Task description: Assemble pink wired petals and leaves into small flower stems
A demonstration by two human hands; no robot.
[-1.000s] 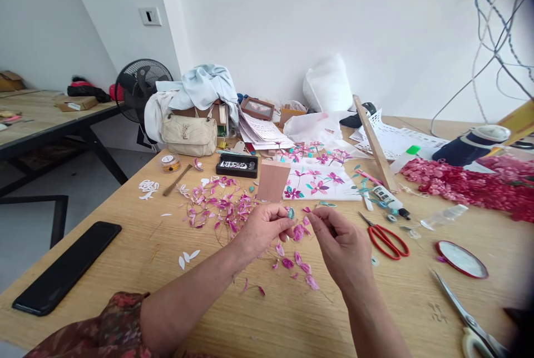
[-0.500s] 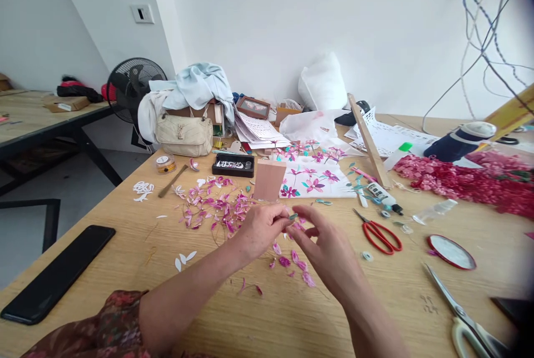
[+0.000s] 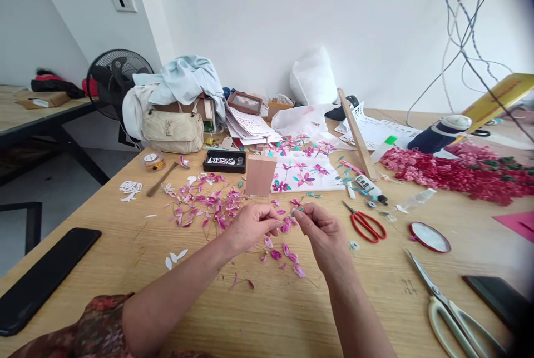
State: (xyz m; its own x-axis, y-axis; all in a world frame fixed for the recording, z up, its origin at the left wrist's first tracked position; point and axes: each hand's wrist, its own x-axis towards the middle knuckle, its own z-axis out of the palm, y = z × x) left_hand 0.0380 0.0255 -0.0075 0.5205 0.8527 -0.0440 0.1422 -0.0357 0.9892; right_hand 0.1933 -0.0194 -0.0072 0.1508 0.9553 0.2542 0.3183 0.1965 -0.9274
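Small teal piece (image 3: 297, 210), leaf-like, pinched in right hand (image 3: 327, 231), raised above surface (image 3: 200, 316); largely covered by grip, full outline unclear. Pink petals (image 3: 276, 255) lying loose on surface below and between both hands, crinkled, magenta to pale pink, some touching; palest one with thin stem trailing rightward.

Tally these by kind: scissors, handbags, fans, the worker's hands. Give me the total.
Scissors: 2 (red-handled scissors, cream-handled scissors)
Handbags: 1 (beige handbag)
Fans: 1 (black fan)
Hands: 2 (left hand, right hand)
Total: 6
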